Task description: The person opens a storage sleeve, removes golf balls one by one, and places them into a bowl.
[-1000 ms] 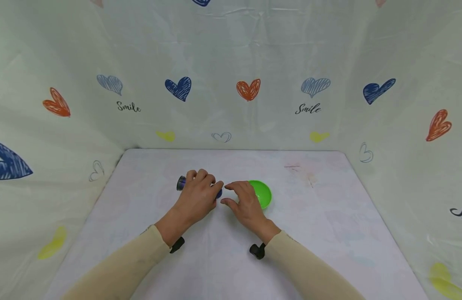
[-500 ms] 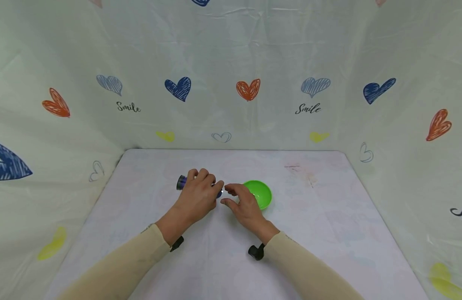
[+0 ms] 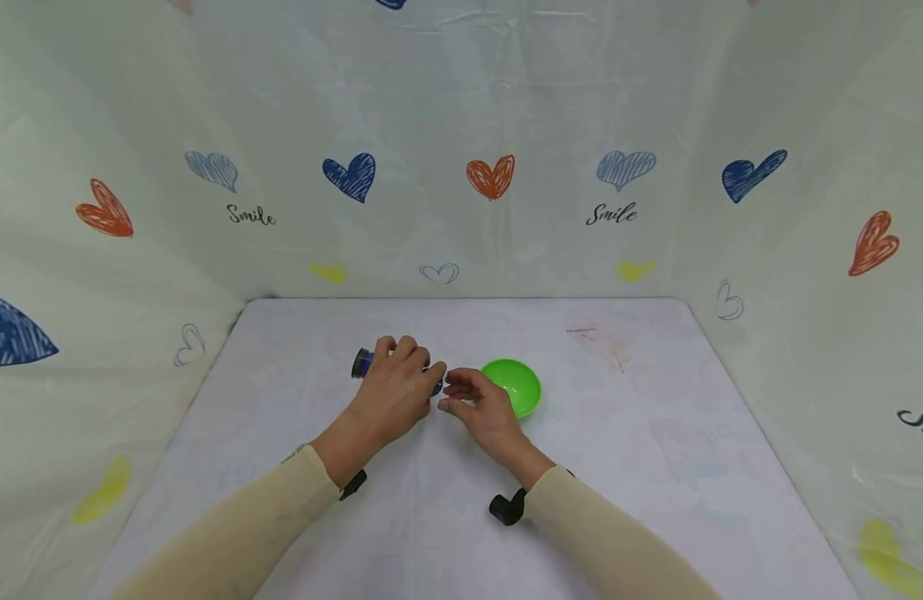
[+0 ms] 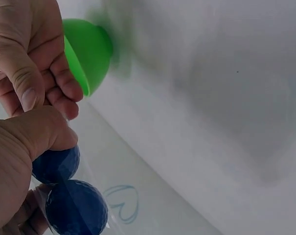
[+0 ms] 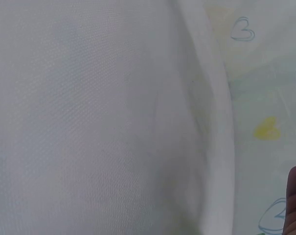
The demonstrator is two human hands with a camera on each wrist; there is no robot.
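Left hand (image 3: 389,396) grips tube (image 3: 364,364) of blue balls (image 4: 77,209); green bowl (image 3: 524,390) nearby.

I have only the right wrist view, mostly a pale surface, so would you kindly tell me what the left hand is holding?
Observer: The left hand grips a clear container of dark blue balls; the left wrist view shows two of them, dimpled.
Operator: Thank you; how does the bowl sit, if there is one?
Observer: There is: in the head view, a green bowl sits with its opening up, partly covered by the right hand.
Operator: And where are the right hand's fingertips, please?
Observer: The left wrist view shows them close to the left thumb; whether they pinch anything, I cannot tell.
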